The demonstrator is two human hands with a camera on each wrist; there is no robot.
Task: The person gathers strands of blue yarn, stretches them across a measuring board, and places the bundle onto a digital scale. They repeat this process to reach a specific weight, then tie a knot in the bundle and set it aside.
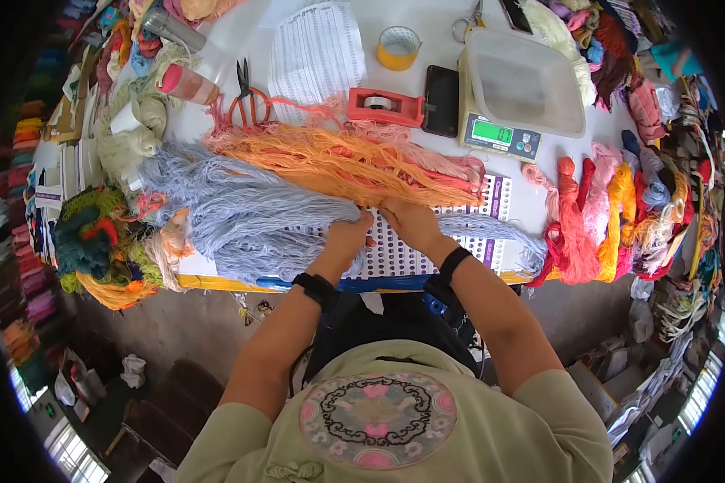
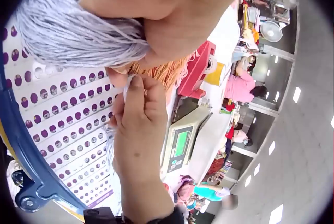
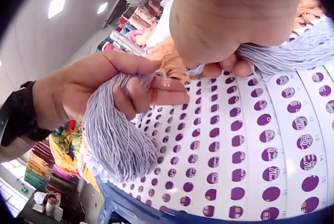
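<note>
My left hand grips a thick hank of pale blue-grey thread, its fingers curled round it near one end. The rest of that thread spreads over the table to the left. Beside it, my right hand pinches a thinner bundle of the same thread, which trails off to the right. The fingertips of both hands are close together over a white card with rows of purple-marked holes. A bit of clear, shiny material shows at the left fingers.
Orange thread lies behind my hands. Farther back are a red tape dispenser, red-handled snips, a phone and a scale bearing a plastic tub. Coloured skeins line the right; a blue edge runs in front.
</note>
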